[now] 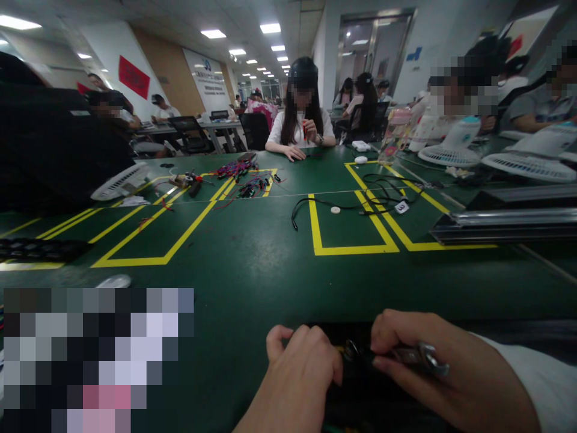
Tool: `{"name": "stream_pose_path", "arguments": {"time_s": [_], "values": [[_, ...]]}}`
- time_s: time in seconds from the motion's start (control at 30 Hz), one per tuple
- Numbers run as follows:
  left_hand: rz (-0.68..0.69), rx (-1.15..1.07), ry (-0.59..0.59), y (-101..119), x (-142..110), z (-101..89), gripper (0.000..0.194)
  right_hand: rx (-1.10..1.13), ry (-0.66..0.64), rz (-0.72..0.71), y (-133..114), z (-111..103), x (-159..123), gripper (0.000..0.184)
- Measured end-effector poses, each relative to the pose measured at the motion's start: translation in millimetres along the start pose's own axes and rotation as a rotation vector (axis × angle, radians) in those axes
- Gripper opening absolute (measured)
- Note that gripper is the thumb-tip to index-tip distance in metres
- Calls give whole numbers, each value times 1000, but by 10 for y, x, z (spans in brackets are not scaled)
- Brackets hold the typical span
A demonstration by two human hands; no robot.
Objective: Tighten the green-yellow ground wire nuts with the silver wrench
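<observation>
- The right hand [471, 376] pinches a metal tool [417, 356] between nearly closed fingers (its forked end juts back over the hand); a loose pinch could let it twist.
- The left hand [302, 367] curls its fingers over the black piece [354, 388] (how firmly, I cannot tell); light pressure could let that slide on the bench [252, 282].
- A slip could scrape the small shiny part [351, 349] between both hands.

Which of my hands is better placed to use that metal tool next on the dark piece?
Your right hand, I'd judge: it grips the metal tool over the dark piece. Your left hand, at the piece's left side with no visible tool, seems better suited to steadying.
</observation>
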State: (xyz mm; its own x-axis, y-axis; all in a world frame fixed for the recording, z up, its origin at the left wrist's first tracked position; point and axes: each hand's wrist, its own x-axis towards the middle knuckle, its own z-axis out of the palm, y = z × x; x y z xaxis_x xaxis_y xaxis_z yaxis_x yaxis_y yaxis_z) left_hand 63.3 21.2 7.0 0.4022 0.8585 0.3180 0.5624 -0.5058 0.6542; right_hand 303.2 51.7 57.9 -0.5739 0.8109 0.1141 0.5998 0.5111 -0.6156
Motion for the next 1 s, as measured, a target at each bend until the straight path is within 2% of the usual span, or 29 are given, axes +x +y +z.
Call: {"name": "stream_pose_path", "arguments": {"time_s": [0.13,0.4,0.57,0.63,0.8,1.0], "values": [[9,38,15,-19,76,34,23,-16,-34,26,-17,-13,20,11],[72,103,-27,-133,155,129,22,27,-131,-26,32,-140,138,10],[104,143,-51,-102,109,68,15,57,-155,-79,75,-171,194,12],[111,156,-50,-46,73,12,5,73,-153,-93,85,-176,198,11],[184,213,-17,85,-4,-97,12,90,-98,-63,90,-189,172,7],[180,224,103,88,-141,-74,8,69,-32,-47,50,-169,103,9]]}}
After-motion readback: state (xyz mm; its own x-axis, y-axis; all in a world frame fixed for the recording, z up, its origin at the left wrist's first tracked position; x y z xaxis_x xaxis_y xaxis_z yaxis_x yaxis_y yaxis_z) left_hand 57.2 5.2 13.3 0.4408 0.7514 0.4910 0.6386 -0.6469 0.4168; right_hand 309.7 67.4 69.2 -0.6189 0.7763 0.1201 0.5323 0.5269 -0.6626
